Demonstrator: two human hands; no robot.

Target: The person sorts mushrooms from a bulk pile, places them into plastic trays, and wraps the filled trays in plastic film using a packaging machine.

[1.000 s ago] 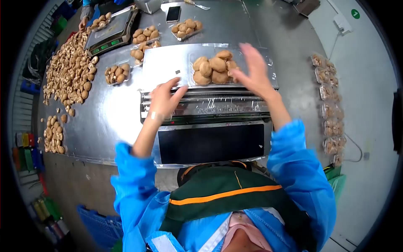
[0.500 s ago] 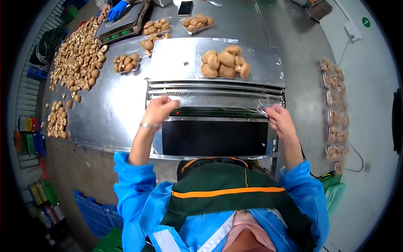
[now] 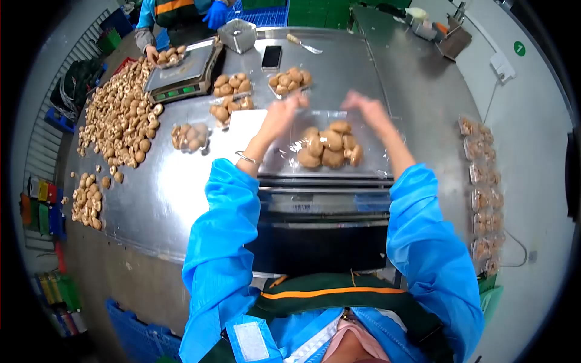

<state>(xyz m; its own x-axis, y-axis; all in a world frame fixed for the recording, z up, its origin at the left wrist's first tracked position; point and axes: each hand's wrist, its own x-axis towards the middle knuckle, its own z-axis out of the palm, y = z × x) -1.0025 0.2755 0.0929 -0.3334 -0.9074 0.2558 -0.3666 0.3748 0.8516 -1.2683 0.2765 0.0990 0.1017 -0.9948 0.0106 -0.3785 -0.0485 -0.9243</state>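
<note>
Clear cling film [image 3: 311, 118] stretches forward from the wrapping machine over a clear tray of shiitake mushrooms [image 3: 331, 140], with glints on its surface. My left hand [image 3: 283, 116], a bracelet at its wrist, is closed at the far left edge of the film. At the far right edge is my right hand [image 3: 368, 110], smeared by motion, its fingers drawn together on the film. Both hands are just beyond the mushrooms. My forearms reach over the machine's rollers and its black plate [image 3: 315, 245].
Left of the machine sit several mushroom trays [image 3: 190, 137] and a large loose heap of mushrooms [image 3: 121, 115]. Behind are a scale [image 3: 184, 69], a phone [image 3: 272, 57], a knife [image 3: 304, 43] and a metal container [image 3: 238, 35]. A co-worker's hand holds mushrooms at the scale. Wrapped packs [image 3: 481, 193] line the right side.
Both my hands have moved forward from the rollers to beyond the mushrooms, drawing the film over them. The view has shifted, showing more of the co-worker. Mushrooms now sit on the scale.
</note>
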